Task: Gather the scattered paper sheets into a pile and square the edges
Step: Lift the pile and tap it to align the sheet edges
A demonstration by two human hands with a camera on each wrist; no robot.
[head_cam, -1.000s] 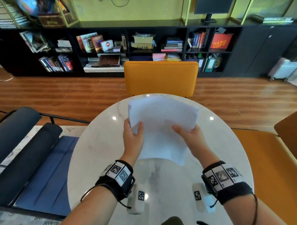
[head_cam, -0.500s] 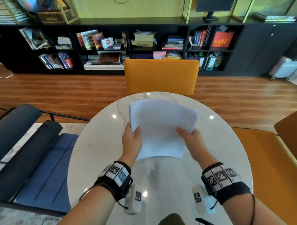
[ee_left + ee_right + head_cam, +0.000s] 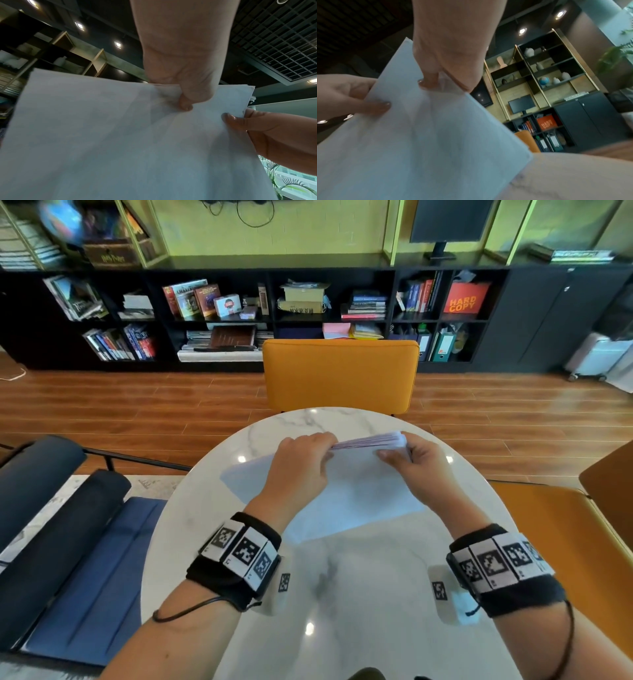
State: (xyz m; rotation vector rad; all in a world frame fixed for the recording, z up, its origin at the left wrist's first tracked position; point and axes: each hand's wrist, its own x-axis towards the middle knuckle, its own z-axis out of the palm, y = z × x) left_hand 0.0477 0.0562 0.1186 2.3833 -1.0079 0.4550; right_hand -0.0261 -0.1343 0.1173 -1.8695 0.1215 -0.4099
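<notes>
Marble table [image 3: 342,594] under my hands. My left hand [image 3: 301,463] pinches the paper stack [image 3: 359,484] at its top edge, thumb in front; my right hand [image 3: 416,465] pinches the same edge. I judge loosening both grips and tapping the lower edge down would square it.

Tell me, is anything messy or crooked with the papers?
A little. Both hands hold the paper stack upright on the table, but the sheets' top edges fan apart instead of lining up. Nothing looks torn or spilled.
</notes>
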